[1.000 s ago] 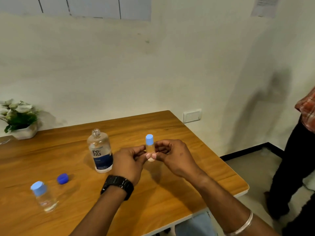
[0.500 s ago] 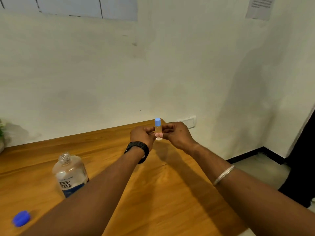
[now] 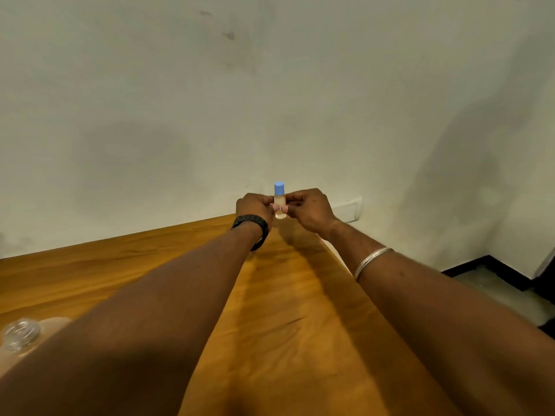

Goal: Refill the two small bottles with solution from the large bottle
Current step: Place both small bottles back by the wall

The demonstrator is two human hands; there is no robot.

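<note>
A small clear bottle (image 3: 280,202) with a light blue cap stands upright between both my hands, held out at arm's length over the far end of the wooden table (image 3: 300,325). My left hand (image 3: 255,207), with a black watch at the wrist, pinches its left side. My right hand (image 3: 309,209) pinches its right side. The open neck of the large bottle (image 3: 18,334) shows at the lower left edge, mostly hidden behind my left forearm. The other small bottle is out of view.
A white wall stands right behind the table's far edge, with a wall socket (image 3: 350,209) just right of my hands. The table's right edge drops to the floor (image 3: 495,292) with a dark skirting.
My arms have stretched farther forward, carrying the small bottle toward the wall. The view has tilted up, so the large bottle slid to the lower left edge and the loose blue cap left the frame.
</note>
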